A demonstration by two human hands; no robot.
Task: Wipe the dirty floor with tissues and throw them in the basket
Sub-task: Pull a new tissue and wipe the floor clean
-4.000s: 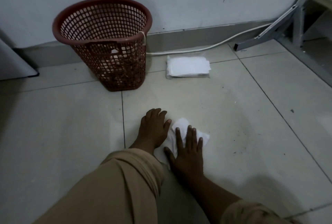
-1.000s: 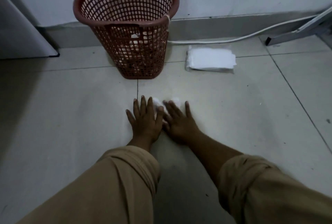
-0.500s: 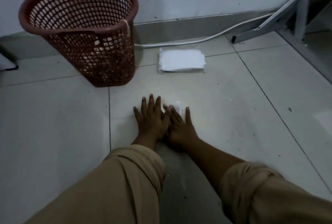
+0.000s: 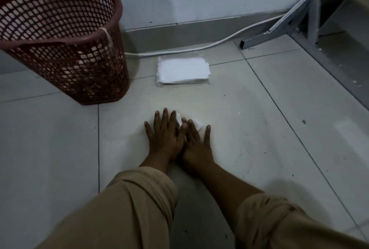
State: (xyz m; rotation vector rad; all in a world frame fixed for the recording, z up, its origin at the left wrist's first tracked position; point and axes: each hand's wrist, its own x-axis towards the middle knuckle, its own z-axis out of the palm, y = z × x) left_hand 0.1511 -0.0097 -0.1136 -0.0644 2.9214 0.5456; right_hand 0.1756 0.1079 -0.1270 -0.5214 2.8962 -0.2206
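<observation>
Both hands lie flat on the pale tiled floor (image 4: pixel 249 129), side by side, fingers straight. My left hand (image 4: pixel 164 139) and my right hand (image 4: pixel 196 145) press down on a crumpled white tissue (image 4: pixel 179 119), of which only small bits show past the fingertips. A red mesh basket (image 4: pixel 65 49) stands upright at the far left by the wall, with white scraps showing through its lower mesh. A flat pack of white tissues (image 4: pixel 182 71) lies on the floor just right of the basket, beyond my hands.
Dark specks of dirt dot the tile (image 4: pixel 265 152) right of my hands. A white cable (image 4: pixel 199 49) runs along the skirting. A grey metal frame (image 4: pixel 295 17) leans in the far right corner. My tan sleeves fill the bottom of the view.
Four seconds ago the tissue lay nearer me, mostly uncovered beside the left hand. Since then both hands have slid it away from me and cover nearly all of it.
</observation>
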